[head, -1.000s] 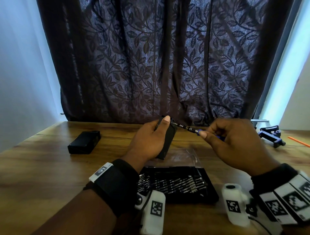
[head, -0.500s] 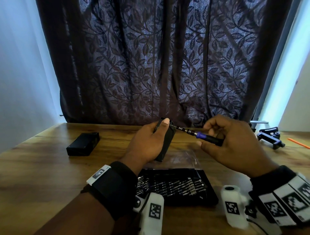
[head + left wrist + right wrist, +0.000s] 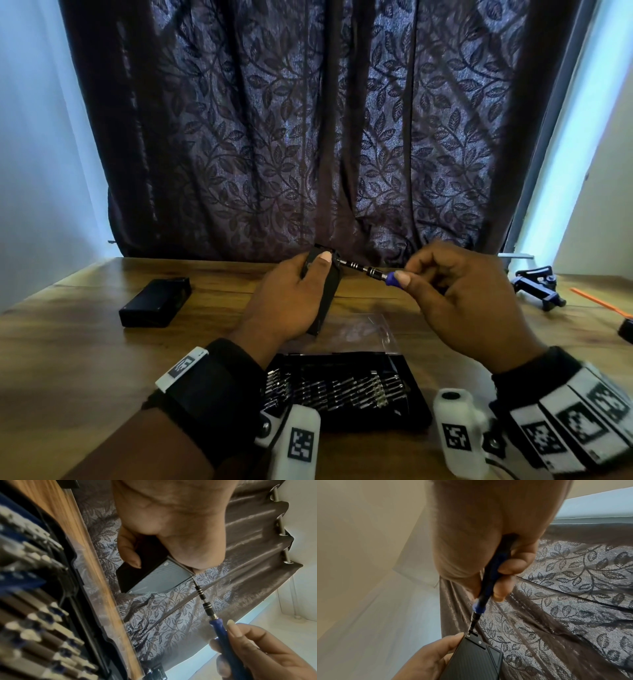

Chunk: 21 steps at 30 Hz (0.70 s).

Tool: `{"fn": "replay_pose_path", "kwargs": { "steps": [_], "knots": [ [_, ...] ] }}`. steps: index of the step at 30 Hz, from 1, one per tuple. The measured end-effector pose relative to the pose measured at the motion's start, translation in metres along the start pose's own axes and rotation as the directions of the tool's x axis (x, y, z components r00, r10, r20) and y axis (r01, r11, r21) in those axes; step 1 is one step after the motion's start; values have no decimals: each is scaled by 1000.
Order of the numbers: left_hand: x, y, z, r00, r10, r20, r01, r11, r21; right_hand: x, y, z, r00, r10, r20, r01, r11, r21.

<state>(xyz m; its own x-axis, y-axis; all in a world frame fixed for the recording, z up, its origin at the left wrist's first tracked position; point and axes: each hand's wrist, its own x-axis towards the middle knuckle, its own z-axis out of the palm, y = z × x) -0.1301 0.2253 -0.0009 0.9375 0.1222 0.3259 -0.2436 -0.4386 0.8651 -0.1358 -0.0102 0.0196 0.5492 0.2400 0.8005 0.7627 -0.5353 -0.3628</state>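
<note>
Gripping a flat black rectangular case (image 3: 479,660) upright, the left hand (image 3: 287,301) curls round it. The right hand (image 3: 469,301) pinches a blue-handled screwdriver (image 3: 364,271), tip at the case's top corner.

right grip (image 3: 469,301) shifted forward, screwdriver (image 3: 363,270) perhaps turned

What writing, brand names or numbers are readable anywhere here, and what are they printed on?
None can be read.
The wristbands and white blocks: only black-and-white square code patterns, no letters.
The black case in the left hand, the screwdriver, bit tray and black box: no print visible.
</note>
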Motion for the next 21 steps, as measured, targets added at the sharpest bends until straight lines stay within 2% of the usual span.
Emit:
{"fn": "replay_pose_path", "kwargs": {
  "steps": [3,4,7,11,14,16,19,21],
  "knots": [
    [-3,1,3,1000,8,-1,-8,999,-49,0,4,0,1000,24,7,-24,999,22],
    [-4,3,4,1000,-27,-12,26,996,-91,0,5,1,999,35,7,-35,999,39],
    [-5,8,8,972,-234,-18,215,920,-329,-2,5,2,998,64,11,-64,997,53],
    [-11,19,10,905,-425,31,385,785,-485,-1,4,2,996,85,23,-85,996,-18],
    [-11,25,7,880,-471,56,399,671,-625,-1,2,1,997,67,-38,-68,997,-29],
    [-9,26,2,873,-481,75,387,593,-706,-1,1,1,995,73,-70,-71,997,30],
    [-8,28,-6,879,-466,97,349,492,-797,-2,-3,2,995,80,-65,-74,993,89],
    [-9,28,-9,893,-441,88,313,470,-825,-4,-7,3,997,59,-40,-54,992,111]
  ]
}}
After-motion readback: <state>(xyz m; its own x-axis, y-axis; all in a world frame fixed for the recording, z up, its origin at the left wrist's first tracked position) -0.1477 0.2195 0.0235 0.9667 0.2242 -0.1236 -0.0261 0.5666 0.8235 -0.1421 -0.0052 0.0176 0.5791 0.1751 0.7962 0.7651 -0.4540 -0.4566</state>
